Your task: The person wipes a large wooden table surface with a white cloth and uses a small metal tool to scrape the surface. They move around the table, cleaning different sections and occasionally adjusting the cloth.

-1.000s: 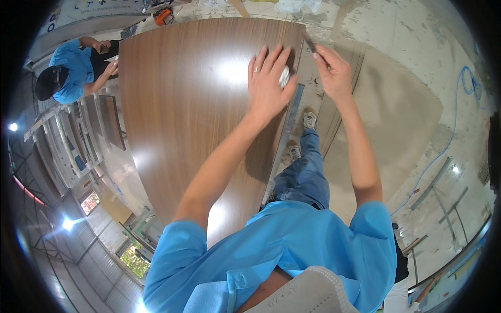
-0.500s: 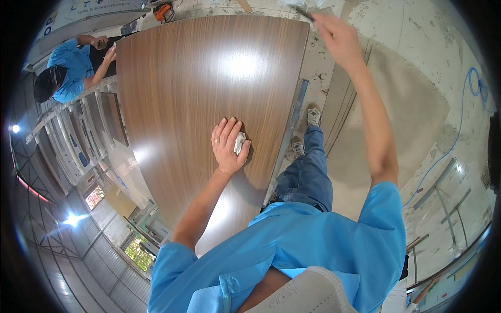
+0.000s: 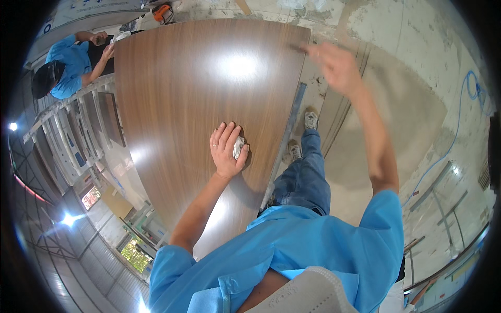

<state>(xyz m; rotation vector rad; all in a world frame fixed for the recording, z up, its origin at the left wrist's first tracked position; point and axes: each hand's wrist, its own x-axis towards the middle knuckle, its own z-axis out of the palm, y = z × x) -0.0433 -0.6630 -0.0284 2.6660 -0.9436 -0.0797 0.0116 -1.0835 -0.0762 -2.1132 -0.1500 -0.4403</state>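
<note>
A large wood-grain panel [image 3: 182,104] with a glossy brown face lies in front of me. My left hand [image 3: 227,151] rests on it near the middle, with a crumpled white cloth [image 3: 238,148] tucked between thumb and fingers. Out at the panel's far right edge, my right hand [image 3: 334,65] is raised and smeared by motion. Its fingers are closed on a thin dark tool [image 3: 298,48], whose tip reaches over the panel's corner; blur hides its exact kind and whether it touches the surface.
Across the panel at far left, a co-worker in a blue shirt [image 3: 73,55] handles a white cloth [image 3: 121,36]. An orange tool [image 3: 161,13] lies beyond the far edge. Slatted racking [image 3: 65,133] stands at left. A blue hose [image 3: 455,138] runs over the floor at right.
My right hand has come down toward me, bringing the thin dark tool from beyond the panel's far corner to over its edge. My left hand stays nearly still on the cloth.
</note>
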